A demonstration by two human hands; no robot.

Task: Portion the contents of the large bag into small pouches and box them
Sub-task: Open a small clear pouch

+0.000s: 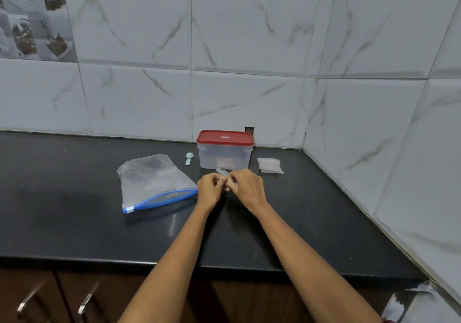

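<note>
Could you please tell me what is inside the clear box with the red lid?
Through the frosted wall of the clear box, under its closed red lid, a pale flat shape shows near the bottom, perhaps pouches. The haze and the hands in front hide what it is and how many.

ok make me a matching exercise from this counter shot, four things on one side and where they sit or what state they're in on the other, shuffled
Things:
1. clear plastic box with red lid
2. frosted large bag with blue zip
3. pale green plastic scoop
4. stack of small white pouches

States:
A. right of the box
B. lying flat, left of the hands
C. lid on, by the wall
D. between bag and box

Pairs: 1-C, 2-B, 3-D, 4-A
</note>
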